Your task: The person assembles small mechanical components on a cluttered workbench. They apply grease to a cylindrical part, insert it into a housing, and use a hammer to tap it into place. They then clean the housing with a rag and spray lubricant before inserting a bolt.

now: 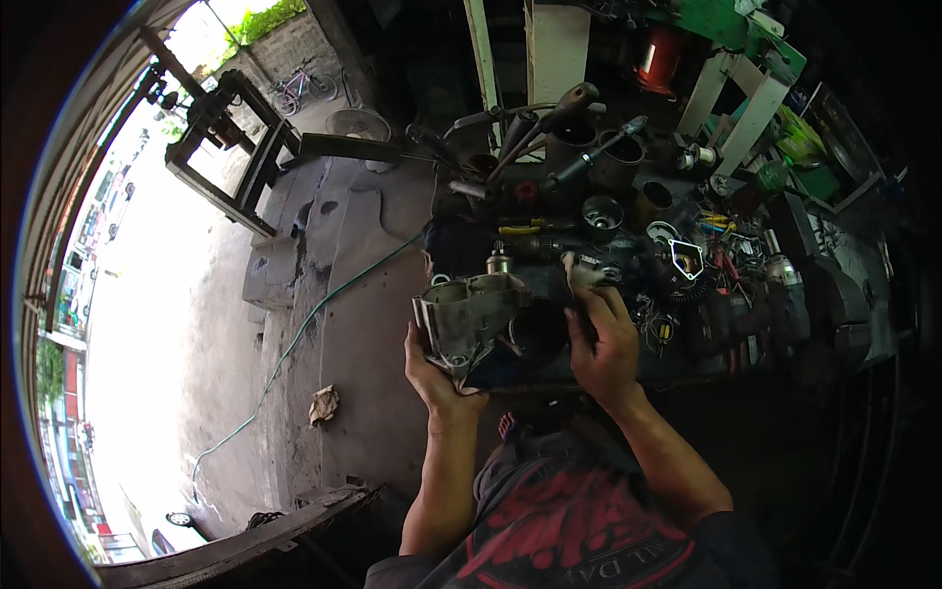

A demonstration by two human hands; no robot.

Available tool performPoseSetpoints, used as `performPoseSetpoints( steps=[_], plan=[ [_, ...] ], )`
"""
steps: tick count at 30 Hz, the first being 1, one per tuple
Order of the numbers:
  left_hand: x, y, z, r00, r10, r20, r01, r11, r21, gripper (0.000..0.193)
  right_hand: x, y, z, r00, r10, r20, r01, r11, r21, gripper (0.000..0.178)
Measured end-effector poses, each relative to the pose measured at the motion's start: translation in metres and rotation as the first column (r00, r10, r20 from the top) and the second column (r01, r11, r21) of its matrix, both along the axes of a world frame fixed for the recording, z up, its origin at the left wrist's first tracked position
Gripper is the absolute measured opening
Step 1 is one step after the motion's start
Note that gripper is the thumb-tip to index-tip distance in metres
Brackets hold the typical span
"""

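Wiping seemed in hand — cloth [579, 275] near metal casing [459, 319].
Your left hand [434, 381] grasped the casing at the worktop [546, 373], your right hand [606, 350] pinched the cloth — next likely called for steady support.

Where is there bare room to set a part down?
Bare concrete floor shows left of the metal casting in the left hand, bordered by the green hose and a crumpled scrap. Crowded: right of the right hand, with tools and parts, and beyond it, where metal cups stand. Between the hands is too dark.
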State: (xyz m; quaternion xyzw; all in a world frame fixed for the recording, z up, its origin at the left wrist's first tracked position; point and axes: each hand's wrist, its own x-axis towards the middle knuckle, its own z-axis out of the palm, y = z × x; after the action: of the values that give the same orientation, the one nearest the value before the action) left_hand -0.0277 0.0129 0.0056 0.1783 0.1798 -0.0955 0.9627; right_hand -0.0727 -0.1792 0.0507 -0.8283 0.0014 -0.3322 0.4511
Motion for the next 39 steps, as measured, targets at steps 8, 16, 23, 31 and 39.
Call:
performPoseSetpoints(
  steps=[8,16,23,31,39],
  plan=[
    [0.012,-0.006,-0.007,0.997,0.045,0.067,-0.050,0.996,0.076,0.044,-0.018,0.020,-0.042,0.828,0.278,-0.487,-0.304,0.952,0.027,0.019],
    [-0.002,-0.012,-0.019,0.976,0.000,0.218,-0.041,0.982,0.184,0.046,-0.001,-0.018,-0.014,0.924,0.370,0.095,-0.260,0.429,0.865,0.032],
    [0.001,-0.005,-0.016,0.953,-0.230,0.197,0.018,0.691,0.723,0.053,-0.009,-0.023,-0.018,0.907,0.412,0.088,-0.333,0.574,0.748,0.066],
    [-0.035,-0.004,0.022,0.954,-0.274,0.118,0.250,0.950,0.186,0.051,-0.008,-0.038,-0.050,0.898,0.409,0.161,-0.322,0.364,0.874,0.059],
    [-0.016,0.017,-0.003,0.981,-0.157,-0.116,0.192,0.876,0.442,0.051,-0.025,-0.041,-0.070,0.868,0.359,0.342,-0.347,-0.052,0.936,0.061]
  ],
)
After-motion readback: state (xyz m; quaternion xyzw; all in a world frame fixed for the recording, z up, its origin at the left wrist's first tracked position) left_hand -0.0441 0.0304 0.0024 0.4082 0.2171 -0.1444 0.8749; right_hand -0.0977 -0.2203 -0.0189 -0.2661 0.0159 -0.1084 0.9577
